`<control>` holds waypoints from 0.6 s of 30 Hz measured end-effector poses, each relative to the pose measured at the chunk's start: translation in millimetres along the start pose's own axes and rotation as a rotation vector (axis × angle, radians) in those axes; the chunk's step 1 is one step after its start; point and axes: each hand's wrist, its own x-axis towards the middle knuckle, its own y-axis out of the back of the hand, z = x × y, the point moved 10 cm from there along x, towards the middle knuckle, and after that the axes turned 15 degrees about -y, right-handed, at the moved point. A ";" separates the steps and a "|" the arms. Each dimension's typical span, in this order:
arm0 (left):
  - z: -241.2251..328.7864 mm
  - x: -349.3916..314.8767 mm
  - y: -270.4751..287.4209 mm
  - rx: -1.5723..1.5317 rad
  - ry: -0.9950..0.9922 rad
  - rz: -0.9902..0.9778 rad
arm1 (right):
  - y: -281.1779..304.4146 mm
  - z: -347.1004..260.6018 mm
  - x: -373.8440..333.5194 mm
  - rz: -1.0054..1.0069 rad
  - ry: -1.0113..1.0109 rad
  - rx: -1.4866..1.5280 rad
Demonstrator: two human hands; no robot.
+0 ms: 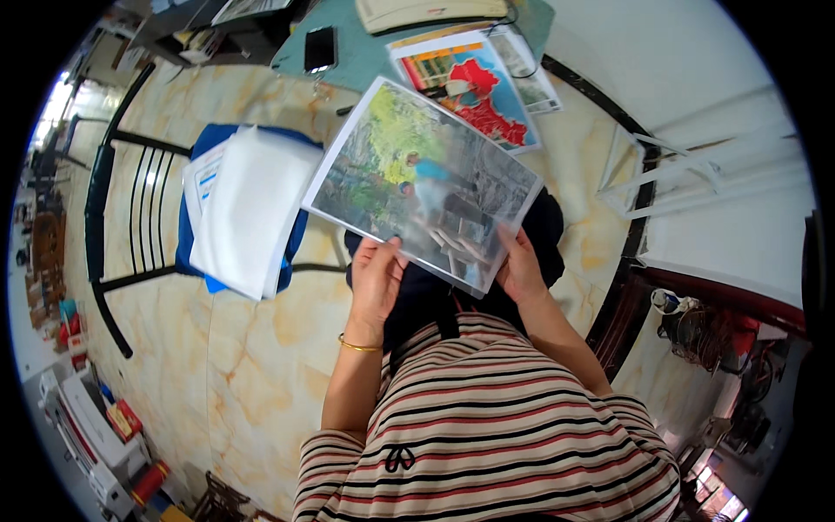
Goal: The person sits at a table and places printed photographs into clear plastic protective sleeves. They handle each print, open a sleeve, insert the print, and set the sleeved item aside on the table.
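Observation:
Between my two hands I hold up a photo print in a clear plastic sleeve (383, 174), tilted above my lap. It pictures people among rocks and green leaves. My left hand (377, 274) pinches its lower left edge, thumb on top. At the lower right corner my right hand (520, 265) grips the sleeve, its thumb over the glossy face. Beyond the sleeve, partly covered by it, a printed sheet with a red map (487, 87) lies at the edge of the green table (365, 43).
A cream-coloured machine (426, 12) and a black phone (320, 49) sit on the table. To my left, a chair with a blue seat (224, 135) carries a stack of translucent plastic sleeves (248, 209) and papers. A white frame (661, 174) leans by the right wall.

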 end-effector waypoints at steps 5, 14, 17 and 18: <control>-24.0 4.8 -91.2 0.444 0.050 -0.304 | -14.1 -34.2 -32.1 0.009 0.111 0.127; -57.8 158.4 -83.4 0.635 0.057 -0.350 | 10.5 -84.0 40.8 0.253 0.103 -0.332; -101.2 162.9 -34.3 0.596 0.245 -0.292 | 8.5 -73.3 87.2 0.268 0.035 -0.246; -107.2 150.5 -30.2 0.595 0.308 -0.285 | 6.2 -66.9 95.5 0.270 0.013 -0.188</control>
